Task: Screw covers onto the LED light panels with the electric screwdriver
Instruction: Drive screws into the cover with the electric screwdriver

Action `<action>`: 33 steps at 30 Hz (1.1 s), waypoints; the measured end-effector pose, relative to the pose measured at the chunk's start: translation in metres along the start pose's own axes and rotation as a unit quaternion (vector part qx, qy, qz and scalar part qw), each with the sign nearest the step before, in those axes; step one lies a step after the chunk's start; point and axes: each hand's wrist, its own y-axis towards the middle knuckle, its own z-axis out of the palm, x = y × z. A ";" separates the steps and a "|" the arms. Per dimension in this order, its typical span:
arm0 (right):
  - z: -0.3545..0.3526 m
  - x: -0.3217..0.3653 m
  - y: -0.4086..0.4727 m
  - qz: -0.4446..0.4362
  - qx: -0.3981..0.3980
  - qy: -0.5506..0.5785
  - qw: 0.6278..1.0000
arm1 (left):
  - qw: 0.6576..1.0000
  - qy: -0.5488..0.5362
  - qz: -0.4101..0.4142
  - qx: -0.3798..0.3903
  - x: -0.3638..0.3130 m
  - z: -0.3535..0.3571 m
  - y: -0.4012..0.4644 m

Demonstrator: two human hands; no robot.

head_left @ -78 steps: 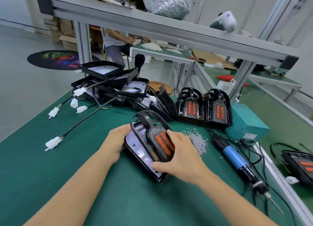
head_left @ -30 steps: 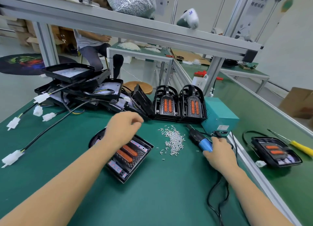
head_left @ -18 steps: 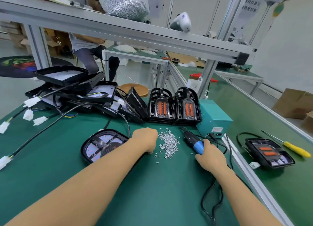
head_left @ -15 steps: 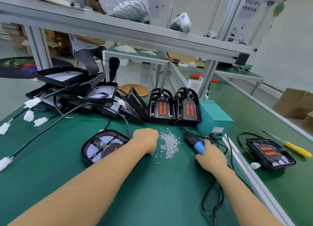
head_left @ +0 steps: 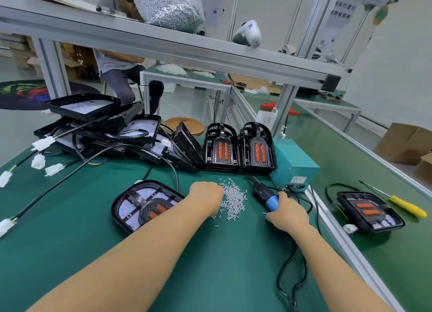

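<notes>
A green workbench [head_left: 70, 241] carries a tangled stack of uncovered panels [head_left: 98, 129] at its far left and two covered units [head_left: 238, 149] standing beside a teal power box [head_left: 293, 162]. The LED light panel [head_left: 142, 205], its cover laid on top, lies flat near the left forearm. The right hand [head_left: 288, 214] wraps around the blue electric screwdriver [head_left: 266, 196], which lies on the mat, while the left hand [head_left: 207, 192], fingers curled, sits at the screw pile [head_left: 233, 200]; whether it pinches a screw I cannot tell.
</notes>
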 end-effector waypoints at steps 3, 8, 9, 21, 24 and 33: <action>-0.003 -0.001 0.004 0.010 0.016 0.008 1.000 | 0.995 -0.088 -0.022 -0.037 0.000 -0.004 -0.006; -0.007 -0.003 0.009 0.008 0.046 0.057 0.997 | 0.909 -0.398 -0.037 -0.115 0.021 -0.018 -0.016; -0.009 -0.003 0.010 0.010 0.048 0.089 0.995 | 0.873 -0.471 -0.042 -0.117 0.028 -0.019 -0.020; -0.084 0.045 -0.030 -0.087 0.103 0.695 0.706 | 0.503 -0.858 -0.066 -0.082 0.080 -0.007 -0.075; -0.091 0.064 -0.050 -0.127 0.075 0.801 0.580 | 0.421 -0.903 -0.057 -0.065 0.082 0.000 -0.085; -0.093 0.109 -0.088 -0.177 -0.021 0.913 0.367 | 0.352 -0.933 -0.043 -0.069 0.078 0.023 -0.105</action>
